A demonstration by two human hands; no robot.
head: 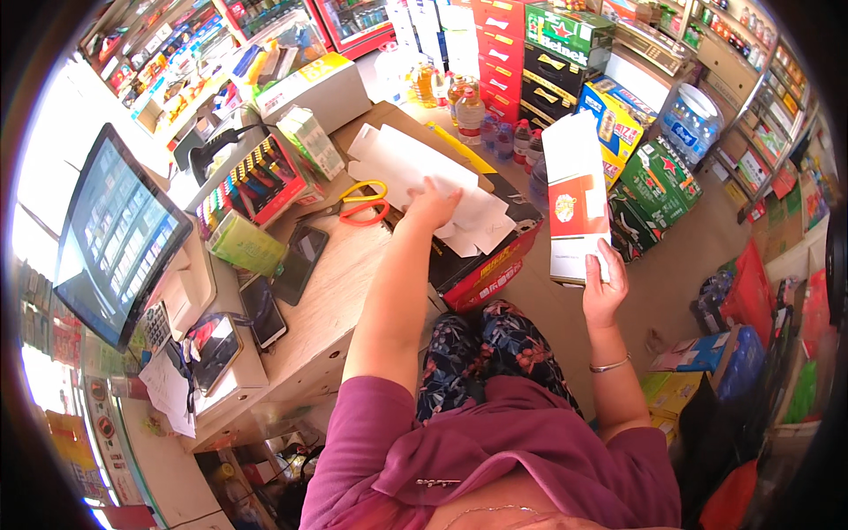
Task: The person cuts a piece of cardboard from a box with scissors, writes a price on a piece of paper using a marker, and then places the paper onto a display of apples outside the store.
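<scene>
My left hand [434, 204] rests, fingers apart, on a piece of unfolded white cardboard [414, 156] with cut flaps. Under that cardboard is a black and red printed carton [487, 268] beside the counter. My right hand [604, 288] grips the lower end of a long white and red cardboard piece [576, 199], held upright out to the right; whether it is a flat panel or a folded box is hard to tell. Scissors with yellow and orange handles [364, 202] lie on the wooden counter [331, 278], left of my left hand.
Two smartphones [264, 311] [301, 262], a green tissue pack [246, 244], a display box of lighters [255, 182] and a monitor [122, 238] crowd the counter. Beer cartons [563, 36], oil bottles [470, 112] and a large water bottle [690, 126] stand on the floor side.
</scene>
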